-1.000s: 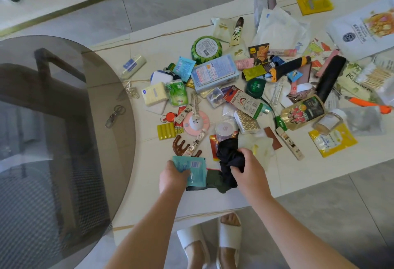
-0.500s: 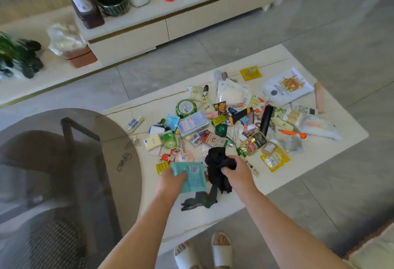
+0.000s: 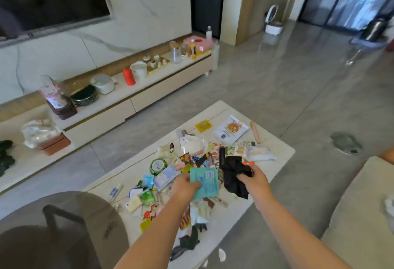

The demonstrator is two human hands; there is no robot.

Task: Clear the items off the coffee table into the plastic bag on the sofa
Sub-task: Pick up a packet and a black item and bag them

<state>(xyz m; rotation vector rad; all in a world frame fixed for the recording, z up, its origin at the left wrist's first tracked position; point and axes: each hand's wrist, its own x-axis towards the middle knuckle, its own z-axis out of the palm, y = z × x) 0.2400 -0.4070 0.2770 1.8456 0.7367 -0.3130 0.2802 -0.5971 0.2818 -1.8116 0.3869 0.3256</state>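
Left fingers (image 3: 193, 184) pinch teal packet (image 3: 205, 181); right fingers (image 3: 245, 176) clutch black cloth (image 3: 233, 174)

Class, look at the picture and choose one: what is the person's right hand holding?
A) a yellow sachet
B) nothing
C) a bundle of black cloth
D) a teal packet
C: the right hand has its grip closed around a bundle of black cloth raised above the coffee table, while the teal packet is in the left hand.

Matt black cloth (image 3: 234, 174), prob. glossy foil sachet (image 3: 205, 182)
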